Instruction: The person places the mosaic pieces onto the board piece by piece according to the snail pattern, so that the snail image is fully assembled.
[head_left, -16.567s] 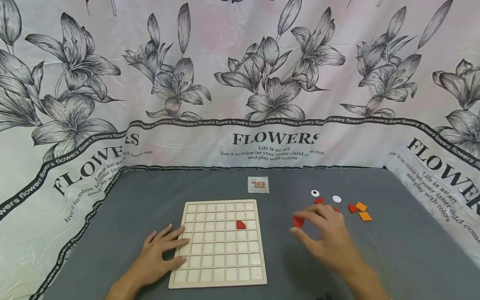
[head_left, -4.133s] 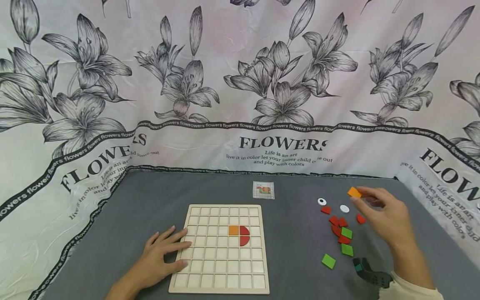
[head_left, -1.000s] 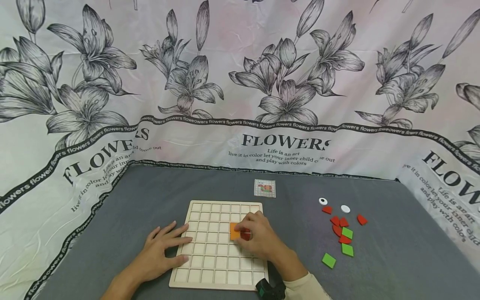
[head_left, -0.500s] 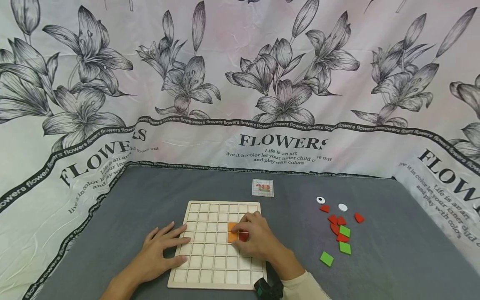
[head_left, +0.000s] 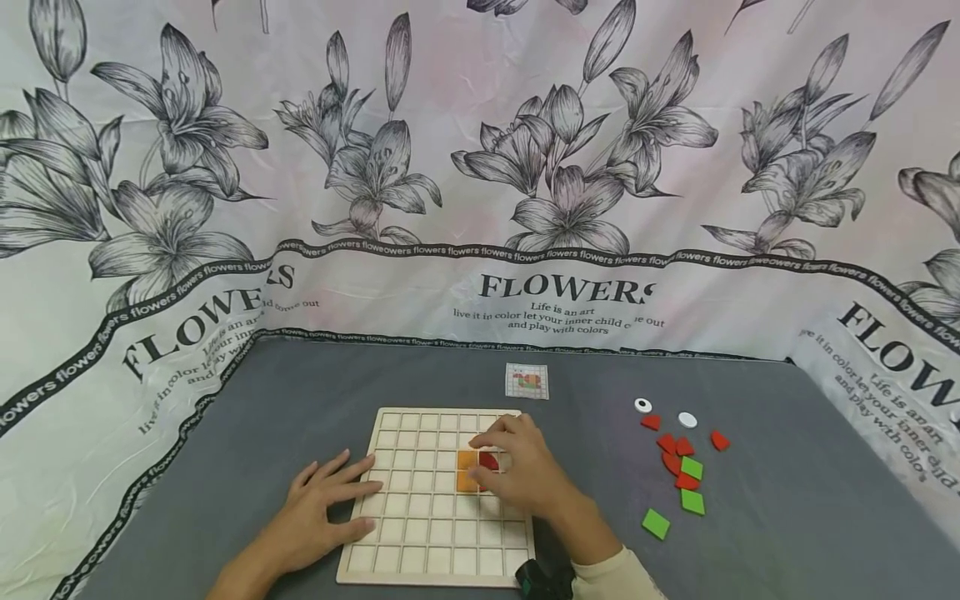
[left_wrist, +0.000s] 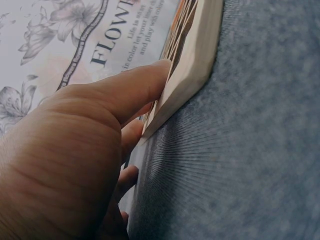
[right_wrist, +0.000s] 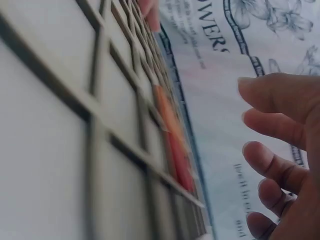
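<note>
A pale wooden grid board (head_left: 420, 533) lies on the grey table. Two orange square tiles (head_left: 467, 481) sit one above the other in its cells, beside red quarter-round tiles (head_left: 489, 461) that are partly hidden by my right hand (head_left: 525, 471). That hand hovers over these tiles; in the right wrist view its fingers (right_wrist: 270, 160) are spread and bent a little, with nothing between them. My left hand (head_left: 311, 512) rests on the board's left edge, and the left wrist view shows the thumb (left_wrist: 145, 85) lying on the rim.
Right of the board lie several red pieces (head_left: 671, 463), green squares (head_left: 656, 524), a white disc (head_left: 687, 420) and a white disc with a black dot (head_left: 642, 405). Behind the board is a small picture card (head_left: 527, 381). A flower-printed curtain (head_left: 562, 183) hangs around the table.
My right hand brought a second orange tile from the right and set it below the first. Its fingers have now parted and lifted off. The left hand has stayed on the board.
</note>
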